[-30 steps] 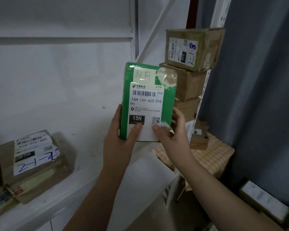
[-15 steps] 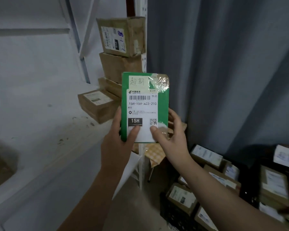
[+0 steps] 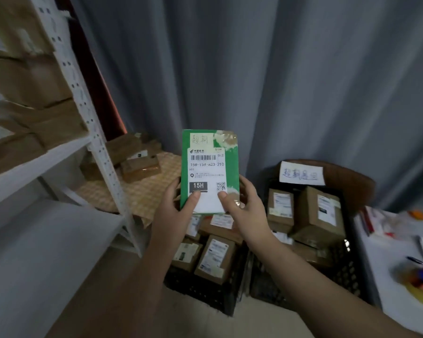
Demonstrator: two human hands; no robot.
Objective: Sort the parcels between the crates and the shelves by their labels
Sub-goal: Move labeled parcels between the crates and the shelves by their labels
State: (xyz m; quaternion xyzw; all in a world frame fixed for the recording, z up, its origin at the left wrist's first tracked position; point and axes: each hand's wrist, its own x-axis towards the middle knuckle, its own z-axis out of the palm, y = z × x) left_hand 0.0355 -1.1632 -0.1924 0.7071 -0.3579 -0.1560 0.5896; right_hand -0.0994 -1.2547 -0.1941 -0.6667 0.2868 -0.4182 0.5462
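I hold a green parcel (image 3: 209, 152) upright in front of me, its white label reading 15H facing me. My left hand (image 3: 174, 215) grips its lower left edge, thumb on the label. My right hand (image 3: 244, 211) grips the lower right edge. Below the parcel stand two black crates on the floor: the left crate (image 3: 205, 293) and the right crate (image 3: 349, 276), both filled with several brown labelled boxes. A handwritten paper sign (image 3: 300, 174) hangs behind the right crate. The white shelf unit (image 3: 93, 132) at the left carries stacked brown boxes (image 3: 32, 79).
A low stand with a checked cloth (image 3: 142, 191) beside the shelf post holds a few small boxes. A white table (image 3: 401, 269) at the right edge carries a pen and orange items. Grey curtains (image 3: 279, 69) close off the back.
My view has swung right and down from the shelf toward the crates. The green parcel stays in both hands, held the same way.
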